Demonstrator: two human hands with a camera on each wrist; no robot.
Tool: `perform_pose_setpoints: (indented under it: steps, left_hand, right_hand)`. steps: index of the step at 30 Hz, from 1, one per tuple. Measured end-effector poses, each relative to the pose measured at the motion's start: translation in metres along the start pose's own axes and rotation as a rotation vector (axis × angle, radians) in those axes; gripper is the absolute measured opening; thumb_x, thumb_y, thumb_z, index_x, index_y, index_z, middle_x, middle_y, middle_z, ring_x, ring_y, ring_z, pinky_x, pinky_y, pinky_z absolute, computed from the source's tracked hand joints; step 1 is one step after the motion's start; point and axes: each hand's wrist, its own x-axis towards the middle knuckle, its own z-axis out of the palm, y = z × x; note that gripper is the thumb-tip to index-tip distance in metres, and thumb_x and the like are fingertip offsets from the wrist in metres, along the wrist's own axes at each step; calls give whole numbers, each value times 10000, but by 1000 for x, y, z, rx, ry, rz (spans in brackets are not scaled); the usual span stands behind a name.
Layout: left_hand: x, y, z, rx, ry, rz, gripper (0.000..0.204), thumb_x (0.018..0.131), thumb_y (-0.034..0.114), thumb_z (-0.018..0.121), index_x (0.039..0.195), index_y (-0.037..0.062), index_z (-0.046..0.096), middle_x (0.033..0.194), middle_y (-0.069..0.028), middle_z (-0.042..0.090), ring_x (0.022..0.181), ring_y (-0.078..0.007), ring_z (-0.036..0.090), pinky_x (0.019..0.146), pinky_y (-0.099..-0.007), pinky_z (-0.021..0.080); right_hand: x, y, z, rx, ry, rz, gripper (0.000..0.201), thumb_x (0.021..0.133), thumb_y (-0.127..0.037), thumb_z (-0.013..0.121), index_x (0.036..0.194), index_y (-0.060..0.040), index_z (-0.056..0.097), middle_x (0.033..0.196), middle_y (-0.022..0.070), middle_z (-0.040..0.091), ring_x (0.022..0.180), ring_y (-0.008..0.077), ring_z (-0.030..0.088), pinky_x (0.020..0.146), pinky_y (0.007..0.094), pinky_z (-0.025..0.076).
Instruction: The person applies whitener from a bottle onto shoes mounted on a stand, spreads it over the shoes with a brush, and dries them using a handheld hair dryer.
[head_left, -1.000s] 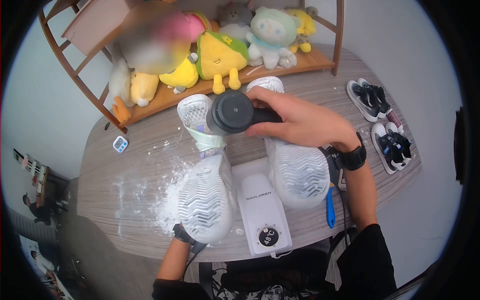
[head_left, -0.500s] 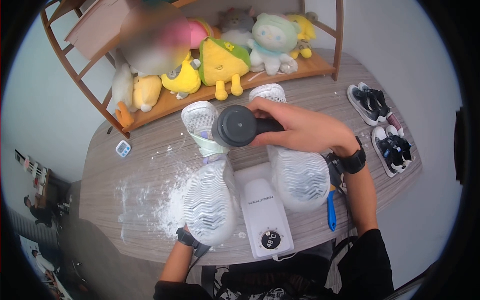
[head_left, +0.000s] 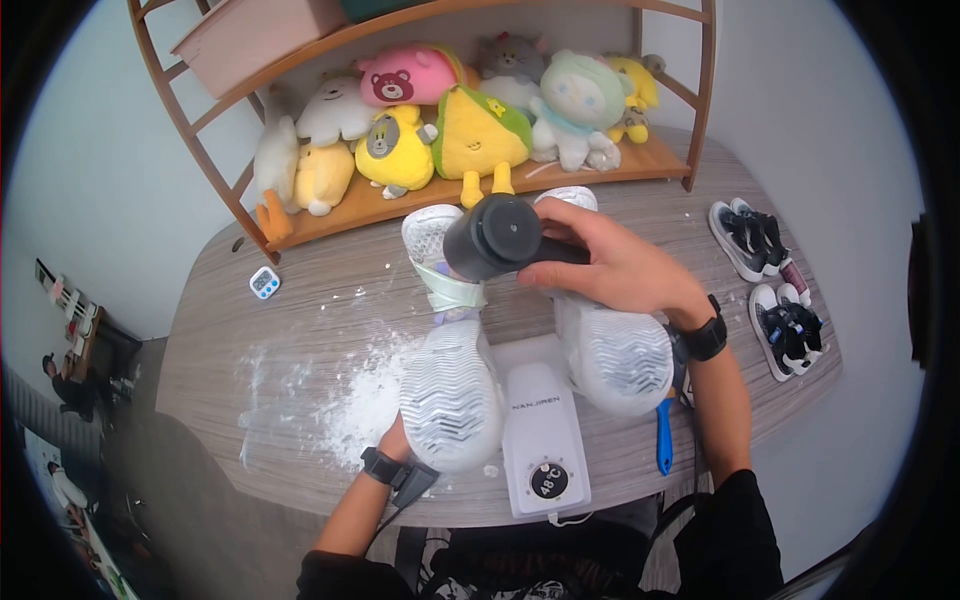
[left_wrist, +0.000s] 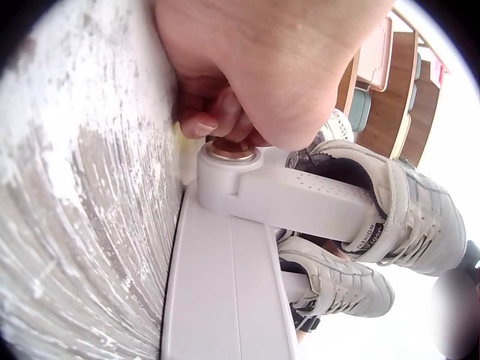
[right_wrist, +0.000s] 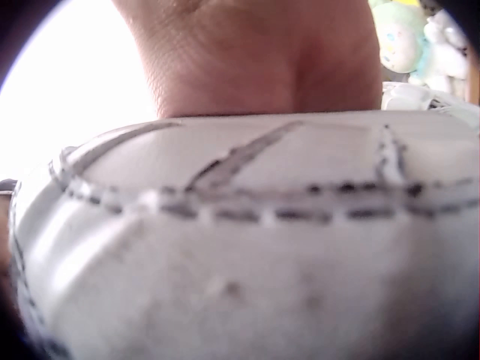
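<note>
In the head view, my right hand (head_left: 630, 268) grips the handle of a black cylindrical tool (head_left: 490, 240) above the gap between two white shoes. The left shoe (head_left: 452, 400) and right shoe (head_left: 622, 362) show their zigzag soles. Between them is a white dryer (head_left: 540, 420) reading 48°C. My left hand (head_left: 397, 440) is mostly hidden by the left shoe. In the left wrist view, that hand (left_wrist: 262, 67) curls its fingers over the copper-ringed joint (left_wrist: 232, 150) of the dryer. White shoe leather (right_wrist: 240, 262) fills the right wrist view below my hand (right_wrist: 262, 60).
White powder (head_left: 370, 400) covers part of the tabletop (head_left: 300, 330). A mint-strapped white item (head_left: 430, 240) lies beyond the left shoe. Plush toys fill a wooden shelf (head_left: 370, 210). A timer (head_left: 265, 282) is left; a blue brush (head_left: 664, 440) and dark-and-white shoes (head_left: 735, 240) are right.
The head view has tilted, showing more of the shelf and shifting the table's items rightwards. My right hand still grips the black tool; more of my left hand shows beside the left shoe.
</note>
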Motion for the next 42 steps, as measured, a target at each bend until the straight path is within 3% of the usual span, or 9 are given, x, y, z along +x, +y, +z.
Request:
perform_pose_setpoints:
  steps: [2, 8, 12, 15, 17, 20, 23, 40, 42]
  left_hand:
    - [19, -35, -9, -674, -339, 413, 429, 1100, 194, 463, 1472, -21, 456, 1391, -170, 612, 1221, -252, 644, 1068, -388, 544]
    - [15, -9, 9, -1253, -526, 179, 467, 1123, 278, 390, 1454, -44, 456, 1358, -183, 625, 1210, -289, 651, 1060, -410, 554]
    - [23, -6, 8, -1139, -492, 247, 419, 1105, 208, 444, 1442, -39, 466, 1336, -172, 636, 1194, -271, 658, 1051, -406, 560]
    - [26, 4, 9, -771, -409, 445, 388, 1075, 116, 495, 1439, -19, 473, 1301, -150, 647, 1162, -234, 664, 1033, -389, 573]
    - [19, 13, 18, -302, -52, 442, 425, 1022, 64, 587, 1431, 6, 492, 1275, -128, 654, 1159, -201, 650, 1034, -365, 554]
    - [34, -2, 10, 19, 39, 431, 460, 991, 94, 652, 1422, 23, 510, 1291, -123, 650, 1193, -193, 626, 1042, -343, 509]
    - [42, -10, 7, 14, 76, 410, 499, 956, 114, 705, 1410, 24, 521, 1296, -125, 651, 1222, -198, 609, 1045, -336, 475]
    - [40, 2, 17, -33, 75, 456, 376, 1047, 171, 594, 1390, 36, 523, 1200, -113, 699, 1076, -140, 663, 946, -285, 512]
    - [43, 1, 20, -124, 94, 438, 327, 1057, 174, 566, 1358, 48, 539, 1038, -76, 708, 927, -117, 652, 827, -283, 515]
  right_hand:
    - [2, -3, 2, 70, 42, 27, 451, 922, -112, 770, 1304, -4, 556, 1235, 102, 685, 1168, 176, 635, 1046, 334, 474]
    - [5, -7, 1, 96, 86, 23, 467, 881, -105, 812, 1272, -13, 574, 1193, 86, 695, 1137, 157, 652, 1033, 328, 484]
    - [5, -5, -1, 73, 68, 57, 465, 858, -91, 833, 1241, -22, 578, 1186, 90, 695, 1125, 154, 654, 1028, 325, 487]
    - [5, -1, 2, 112, 84, 58, 472, 848, -78, 843, 1228, -27, 568, 1185, 85, 690, 1136, 148, 647, 1037, 318, 482]
    - [4, 1, 2, 145, 112, 92, 489, 845, -50, 840, 1240, -26, 554, 1211, 77, 672, 1169, 143, 629, 1054, 317, 473]
    - [3, 6, 1, 185, 73, 80, 522, 838, -19, 833, 1272, -22, 544, 1251, 71, 647, 1207, 142, 607, 1083, 321, 458]
    - [4, 6, 3, 271, 15, 40, 554, 832, 5, 828, 1303, -18, 538, 1280, 72, 629, 1228, 143, 595, 1107, 326, 447]
    - [5, 1, 6, 201, -22, 105, 562, 877, 16, 785, 1373, -13, 521, 1332, 75, 614, 1246, 148, 586, 1120, 336, 443]
    - [3, 1, 5, 203, -34, 125, 564, 878, 15, 785, 1375, -15, 520, 1338, 72, 612, 1253, 150, 581, 1129, 338, 435]
